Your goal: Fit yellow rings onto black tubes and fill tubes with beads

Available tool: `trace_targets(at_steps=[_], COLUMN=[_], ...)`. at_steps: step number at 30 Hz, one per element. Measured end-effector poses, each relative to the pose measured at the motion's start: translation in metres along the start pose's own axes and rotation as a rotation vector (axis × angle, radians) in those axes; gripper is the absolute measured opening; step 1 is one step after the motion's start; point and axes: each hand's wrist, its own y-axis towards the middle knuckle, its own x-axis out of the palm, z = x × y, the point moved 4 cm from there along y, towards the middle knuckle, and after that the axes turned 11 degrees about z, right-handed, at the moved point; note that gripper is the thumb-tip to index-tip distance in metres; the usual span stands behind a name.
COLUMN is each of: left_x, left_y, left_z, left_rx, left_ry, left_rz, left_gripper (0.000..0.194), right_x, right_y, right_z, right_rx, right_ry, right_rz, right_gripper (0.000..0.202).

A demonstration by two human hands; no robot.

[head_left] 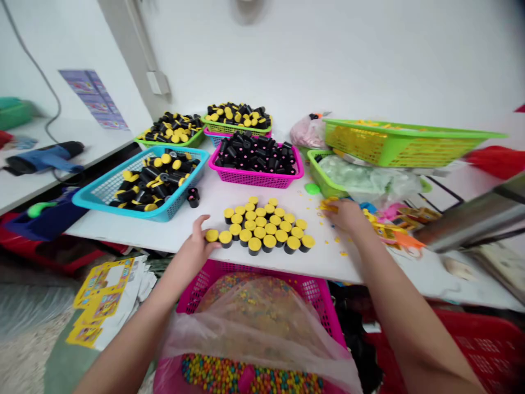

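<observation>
My left hand (197, 244) has thumb and fingers around a small black container with a yellow top (211, 236), at the left end of a cluster. Several more yellow-topped black containers (260, 221) stand upright, packed close together on the white table. My right hand (345, 214) is to the right of the cluster, fingers bent down over small flat yellow pieces (328, 204). Its fingertips are partly hidden, but they look closed on these pieces. Tiny yellow bits (337, 239) lie scattered near that hand.
A blue basket (96, 194), a magenta basket (256, 178) and green baskets (410, 145) stand along the back and sides. One dark container (193, 197) is beside the blue basket. Below the table edge, a pink basket (328, 306) holds colourful beads (213, 374) under clear plastic.
</observation>
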Motion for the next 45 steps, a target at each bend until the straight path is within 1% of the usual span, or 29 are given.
trace_targets(at_steps=[2,4,5,6,7,9,11,13,15,17,18,20,22,23,24,26,27,28,30,31,32,34,36,37,40,42,45], left_x=[0.001,-0.004,-0.009,-0.015,-0.021,-0.030,-0.030,-0.023,-0.016,-0.014,-0.015,-0.020,-0.027,-0.031,-0.034,-0.037,-0.037,-0.036,-0.032,-0.030,-0.027,-0.020,-0.013,-0.008,0.002,0.006,0.009], left_y=[0.002,0.006,0.010,0.016,0.023,0.040,0.059,0.077,0.089,0.094,0.094,0.087,0.072,0.063,0.053,0.031,0.019,0.008,-0.014,-0.023,-0.031,-0.042,-0.048,-0.050,-0.053,-0.055,-0.059], left_z=[0.009,0.011,0.009,0.004,-0.002,-0.014,-0.020,-0.023,-0.023,-0.022,-0.022,-0.021,-0.015,-0.009,0.000,0.025,0.041,0.058,0.089,0.100,0.108,0.115,0.113,0.111,0.106,0.106,0.111], left_rx=[0.035,0.073,0.071,0.047,-0.001,-0.123,-0.193,-0.210,-0.207,-0.206,-0.203,-0.188,-0.155,-0.125,-0.086,0.024,0.085,0.148,0.239,0.265,0.278,0.327,0.416,0.470,0.590,0.639,0.684], left_ry=[-0.053,-0.064,-0.041,0.007,0.090,0.298,0.454,0.503,0.499,0.494,0.489,0.480,0.441,0.389,0.302,0.029,-0.133,-0.279,-0.484,-0.545,-0.585,-0.616,-0.612,-0.611,-0.656,-0.684,-0.665], left_rz=[-0.043,-0.078,-0.062,-0.015,0.059,0.237,0.357,0.404,0.416,0.416,0.411,0.390,0.353,0.334,0.312,0.234,0.175,0.097,-0.043,-0.092,-0.120,-0.137,-0.134,-0.133,-0.106,-0.073,-0.048], left_gripper=[0.075,0.077,0.073,0.067,0.061,0.056,0.055,0.056,0.055,0.047,0.043,0.035,0.028,0.027,0.026,0.029,0.031,0.032,0.030,0.029,0.029,0.031,0.036,0.038,0.039,0.037,0.032], right_x=[0.016,0.024,0.026,0.026,0.025,0.020,0.010,-0.002,-0.015,-0.029,-0.035,-0.050,-0.063,-0.069,-0.074,-0.084,-0.089,-0.092,-0.099,-0.100,-0.101,-0.099,-0.097,-0.096,-0.098,-0.099,-0.095], right_y=[0.001,-0.001,-0.002,-0.003,-0.004,-0.006,-0.007,-0.008,-0.008,-0.007,-0.008,-0.014,-0.026,-0.034,-0.042,-0.060,-0.068,-0.076,-0.090,-0.096,-0.101,-0.109,-0.115,-0.117,-0.120,-0.121,-0.123], right_z=[0.008,0.010,0.010,0.009,0.008,0.005,0.000,-0.005,-0.010,-0.016,-0.020,-0.028,-0.043,-0.054,-0.069,-0.106,-0.127,-0.149,-0.185,-0.198,-0.208,-0.217,-0.218,-0.216,-0.211,-0.210,-0.212], right_rx=[-0.005,0.004,0.015,0.027,0.036,0.045,0.045,0.038,0.012,-0.002,0.016,0.116,0.259,0.324,0.377,0.455,0.477,0.483,0.476,0.479,0.490,0.529,0.529,0.501,0.380,0.366,0.442], right_ry=[-0.010,-0.036,-0.051,-0.065,-0.075,-0.087,-0.095,-0.110,-0.111,-0.060,-0.007,0.166,0.477,0.680,0.912,1.328,1.478,1.573,1.678,1.711,1.741,1.781,1.775,1.755,1.665,1.644,1.679], right_rz=[-0.040,-0.063,-0.068,-0.070,-0.071,-0.061,-0.033,0.016,0.078,0.160,0.214,0.335,0.416,0.421,0.399,0.293,0.188,0.063,-0.158,-0.240,-0.297,-0.348,-0.345,-0.317,-0.157,-0.088,-0.140], right_gripper=[0.029,0.031,0.033,0.034,0.034,0.036,0.039,0.041,0.041,0.039,0.036,0.029,0.021,0.019,0.021,0.027,0.028,0.027,0.023,0.021,0.019,0.019,0.017,0.015,0.007,0.004,0.012])
